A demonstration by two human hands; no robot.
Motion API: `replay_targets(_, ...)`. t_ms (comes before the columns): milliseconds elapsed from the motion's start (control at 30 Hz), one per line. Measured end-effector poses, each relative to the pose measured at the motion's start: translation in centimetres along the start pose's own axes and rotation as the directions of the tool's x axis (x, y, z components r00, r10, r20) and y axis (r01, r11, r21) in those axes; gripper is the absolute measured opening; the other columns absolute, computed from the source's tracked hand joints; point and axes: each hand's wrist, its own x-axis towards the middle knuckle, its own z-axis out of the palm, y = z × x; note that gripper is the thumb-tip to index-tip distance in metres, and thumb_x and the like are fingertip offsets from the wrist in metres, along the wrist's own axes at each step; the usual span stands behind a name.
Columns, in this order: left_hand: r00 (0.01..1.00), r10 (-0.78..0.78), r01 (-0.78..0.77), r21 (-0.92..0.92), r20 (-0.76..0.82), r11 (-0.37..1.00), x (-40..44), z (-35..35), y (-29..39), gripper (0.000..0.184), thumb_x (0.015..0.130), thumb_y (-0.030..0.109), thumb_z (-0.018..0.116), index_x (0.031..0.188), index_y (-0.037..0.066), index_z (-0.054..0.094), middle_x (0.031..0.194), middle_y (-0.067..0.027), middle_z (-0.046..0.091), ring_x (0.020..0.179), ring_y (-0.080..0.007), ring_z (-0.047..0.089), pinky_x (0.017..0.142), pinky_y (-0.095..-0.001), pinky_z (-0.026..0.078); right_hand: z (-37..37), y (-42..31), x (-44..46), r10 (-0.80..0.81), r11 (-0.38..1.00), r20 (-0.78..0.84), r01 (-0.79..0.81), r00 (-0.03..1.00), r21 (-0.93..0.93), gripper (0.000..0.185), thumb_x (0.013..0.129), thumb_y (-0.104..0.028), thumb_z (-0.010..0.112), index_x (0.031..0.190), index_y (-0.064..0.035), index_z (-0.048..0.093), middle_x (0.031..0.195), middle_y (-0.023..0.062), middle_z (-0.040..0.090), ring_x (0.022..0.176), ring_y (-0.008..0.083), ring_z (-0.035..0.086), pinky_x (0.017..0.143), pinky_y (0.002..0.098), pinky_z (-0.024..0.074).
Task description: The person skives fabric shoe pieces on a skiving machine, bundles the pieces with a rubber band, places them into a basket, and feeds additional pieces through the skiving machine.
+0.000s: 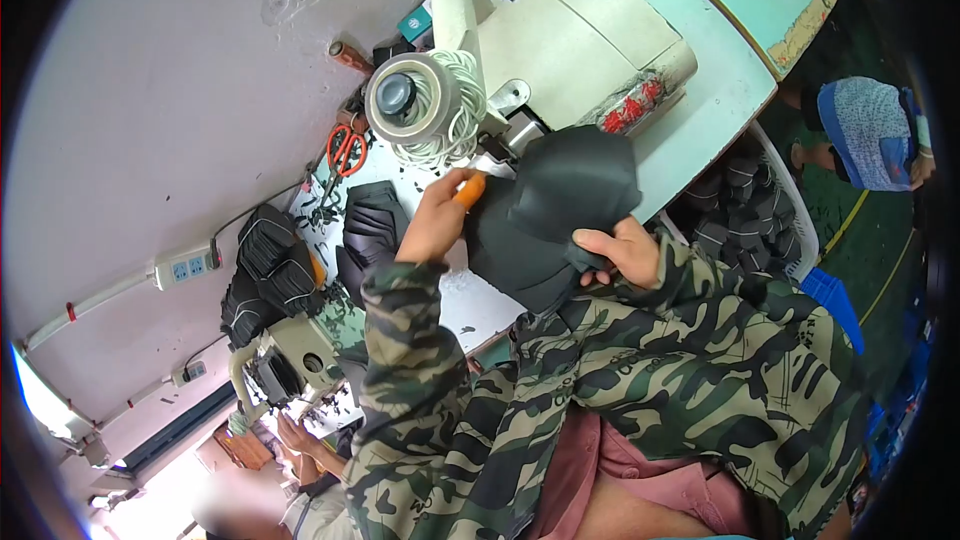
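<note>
My left hand [435, 218] is closed around a small orange object [469, 190], perhaps a handle; most of it is hidden by the fingers. It is held against the left edge of a black, leather-like piece [575, 180]. My right hand [625, 255] pinches the lower right side of that piece, thumb on top and fingers beneath. The piece is curved and layered, with a broad flap lying below it. Behind it stands a cream sewing machine [585, 25], its needle area partly covered by the black piece.
A spool of white cord [430, 110] sits beside the machine. Red-handled scissors [346, 152] and stacked black pieces [375, 230] lie to the left. A white basket [790, 190] of black pieces stands at right. Another person's hands [300, 440] are at lower left.
</note>
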Motion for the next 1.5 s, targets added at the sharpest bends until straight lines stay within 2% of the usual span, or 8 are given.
replay_targets(67,0.987,0.126,-0.108,-0.171,0.101,0.979,-0.7,1.0,-1.4,0.022,0.092,0.016,0.055,0.103,0.000,0.065,0.072,0.0020,0.059,0.064,-0.0067,0.054,0.059,-0.0233,0.042,0.4,0.3,-0.4,0.036,0.999,0.000,-0.036,0.999,0.017,0.036,0.093,-0.027,0.057,0.117,-0.0004,0.051,0.084,0.0080,0.063,0.062,0.0160,0.065,0.044,0.0215,0.0437)
replay_targets(233,0.968,0.226,-0.149,0.466,-0.113,0.872,-0.1,2.0,0.3,0.029,0.089,0.021,0.057,0.101,-0.004,0.065,0.079,-0.0202,0.067,0.077,-0.0284,0.065,0.074,-0.0357,0.048,1.1,0.4,-0.2,0.114,0.992,-0.005,-0.113,0.993,0.054,0.043,0.092,-0.028,0.059,0.124,-0.0025,0.048,0.085,0.0076,0.063,0.063,0.0147,0.065,0.043,0.0208,0.0431)
replay_targets(533,0.992,0.124,-0.107,0.568,0.008,0.816,2.1,1.7,3.1,0.033,0.089,0.027,0.055,0.108,0.001,0.065,0.094,-0.0239,0.066,0.092,-0.0364,0.063,0.083,-0.0381,0.046,1.1,0.5,-0.4,0.063,0.992,0.033,-0.066,0.997,0.111,0.040,0.092,-0.027,0.058,0.121,-0.0017,0.048,0.085,0.0091,0.064,0.063,0.0165,0.065,0.044,0.0219,0.0442)
replay_targets(733,0.949,0.290,-0.314,0.438,0.122,0.843,1.5,-0.1,0.6,0.031,0.093,0.024,0.053,0.108,-0.001,0.063,0.081,-0.0163,0.066,0.071,-0.0263,0.064,0.071,-0.0353,0.051,-0.5,0.5,0.6,0.165,0.979,0.091,-0.174,0.982,0.102,0.033,0.091,-0.030,0.059,0.108,-0.0021,0.055,0.080,0.0074,0.064,0.062,0.0155,0.065,0.044,0.0219,0.0429)
replay_targets(867,0.980,-0.136,0.165,-0.217,0.144,0.962,-2.8,0.9,0.0,0.027,0.098,0.021,0.047,0.113,0.003,0.059,0.063,-0.0073,0.056,0.041,-0.0161,0.056,0.036,-0.0259,0.048,-0.3,-0.2,-1.2,-0.027,0.999,0.013,0.027,1.000,-0.045,0.030,0.092,-0.030,0.058,0.105,-0.0023,0.057,0.081,0.0054,0.064,0.060,0.0123,0.062,0.046,0.0214,0.0420)
replay_targets(1033,0.927,0.303,-0.171,0.470,-0.219,0.866,-0.8,3.5,0.1,0.025,0.088,0.020,0.056,0.098,-0.003,0.063,0.083,-0.0272,0.062,0.082,-0.0430,0.061,0.073,-0.0425,0.046,0.6,0.5,-0.8,0.115,0.993,0.040,-0.116,0.993,0.017,0.031,0.094,-0.030,0.056,0.109,-0.0027,0.056,0.087,0.0061,0.065,0.065,0.0125,0.064,0.048,0.0218,0.0432)
replay_targets(1333,0.989,0.110,-0.040,0.529,-0.102,0.848,1.8,2.1,2.6,0.031,0.089,0.025,0.057,0.105,0.000,0.066,0.091,-0.0269,0.065,0.088,-0.0393,0.064,0.080,-0.0403,0.048,1.1,0.8,-0.6,0.052,0.995,0.056,-0.057,0.997,0.088,0.036,0.093,-0.031,0.057,0.112,-0.0015,0.054,0.091,0.0093,0.065,0.068,0.0159,0.066,0.047,0.0226,0.0445)
replay_targets(1500,0.994,-0.070,0.005,0.625,0.078,0.781,2.8,0.6,3.9,0.039,0.093,0.037,0.051,0.087,0.002,0.067,0.064,-0.0105,0.062,0.055,-0.0234,0.062,0.056,-0.0369,0.047,0.4,0.8,-0.1,0.158,0.943,0.054,-0.167,0.986,0.287,0.030,0.093,-0.024,0.056,0.106,0.0021,0.058,0.086,0.0111,0.066,0.063,0.0186,0.065,0.049,0.0240,0.0472)
